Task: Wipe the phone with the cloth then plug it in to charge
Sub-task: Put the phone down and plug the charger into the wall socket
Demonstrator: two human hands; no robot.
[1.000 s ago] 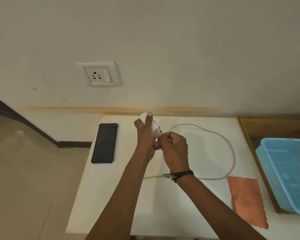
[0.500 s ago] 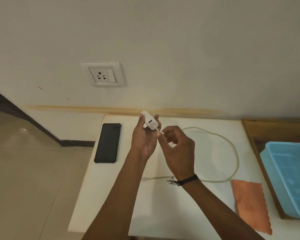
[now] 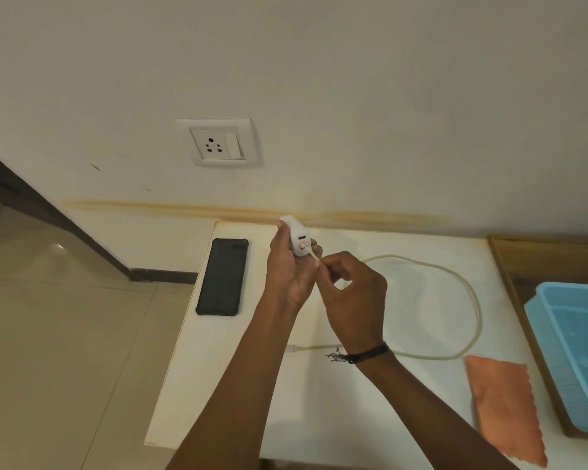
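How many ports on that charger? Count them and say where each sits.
2 show on the charger held in the left hand: an upper one, empty, and a lower one where the cable meets it, pinched by the right hand. Other faces are hidden.

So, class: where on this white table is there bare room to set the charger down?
Free: the near-left stretch of the table, between the phone and the front edge. The patch inside the cable loop is also bare. Crowded: the right side, with the orange cloth and blue basket.

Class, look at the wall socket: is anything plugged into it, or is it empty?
Empty. The wall socket shows bare pin holes; the left hand holds the white charger away from it.
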